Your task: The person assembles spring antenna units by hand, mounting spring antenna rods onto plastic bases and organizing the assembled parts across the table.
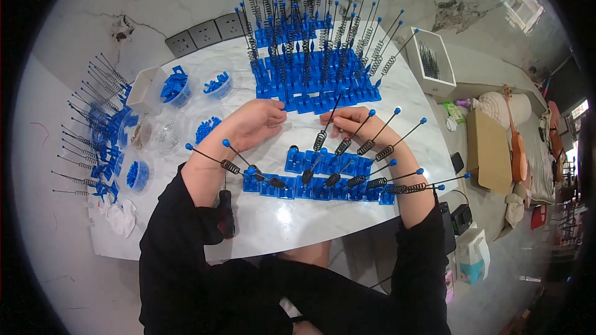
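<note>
Marble table (347,130): both hands (254,125) (354,123) w/ spring antenna (324,131) over blue bases (320,177).

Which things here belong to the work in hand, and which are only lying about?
In use: left hand; right hand; spring rod; blue bases; finished rows; parts cups.

Lying about: cardboard box; guitar; wall sockets; white cloth.

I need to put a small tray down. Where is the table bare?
Bare marble runs along the near table edge, below the front row of blue antenna bases. Crowded: finished stacks at the back, clear cups on the left.
</note>
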`<state>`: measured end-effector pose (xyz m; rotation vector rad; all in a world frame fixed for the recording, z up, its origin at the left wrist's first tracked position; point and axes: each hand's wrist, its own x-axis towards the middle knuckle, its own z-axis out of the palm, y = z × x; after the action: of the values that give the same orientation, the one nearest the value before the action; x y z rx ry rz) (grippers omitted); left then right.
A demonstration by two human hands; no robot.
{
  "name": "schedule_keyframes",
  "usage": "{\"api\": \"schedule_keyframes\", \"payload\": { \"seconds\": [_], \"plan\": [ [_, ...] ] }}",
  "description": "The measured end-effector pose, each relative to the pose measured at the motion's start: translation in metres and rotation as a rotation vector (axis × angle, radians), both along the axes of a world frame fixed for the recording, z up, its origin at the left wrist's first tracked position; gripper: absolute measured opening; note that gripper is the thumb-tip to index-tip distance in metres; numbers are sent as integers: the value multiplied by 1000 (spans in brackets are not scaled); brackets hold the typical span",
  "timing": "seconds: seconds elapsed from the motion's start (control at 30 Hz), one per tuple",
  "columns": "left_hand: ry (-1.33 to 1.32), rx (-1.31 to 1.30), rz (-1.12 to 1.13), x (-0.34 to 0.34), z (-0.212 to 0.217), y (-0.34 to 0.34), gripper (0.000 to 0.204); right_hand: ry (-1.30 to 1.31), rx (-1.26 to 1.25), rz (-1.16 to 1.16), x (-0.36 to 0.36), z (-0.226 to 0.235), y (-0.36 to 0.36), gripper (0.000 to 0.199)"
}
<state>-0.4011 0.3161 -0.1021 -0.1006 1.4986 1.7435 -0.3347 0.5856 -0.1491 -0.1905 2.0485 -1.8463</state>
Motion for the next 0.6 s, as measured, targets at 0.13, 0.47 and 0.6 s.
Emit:
{"api": "schedule_keyframes", "payload": {
  "seconds": [0.13, 0.47, 0.6],
  "plan": [
    [21, -23, 37, 5, 7, 7, 58, -2, -108, 16, -11, -9, -4, 34],
    [56, -41, 22, -1, -2, 7, 62, 30, -76, 38, -10, -7, -9, 35],
    [63, -38, 17, 0, 0, 11, 64, 28, -56, 76, -8, -3, -8, 35]
  ]
}}
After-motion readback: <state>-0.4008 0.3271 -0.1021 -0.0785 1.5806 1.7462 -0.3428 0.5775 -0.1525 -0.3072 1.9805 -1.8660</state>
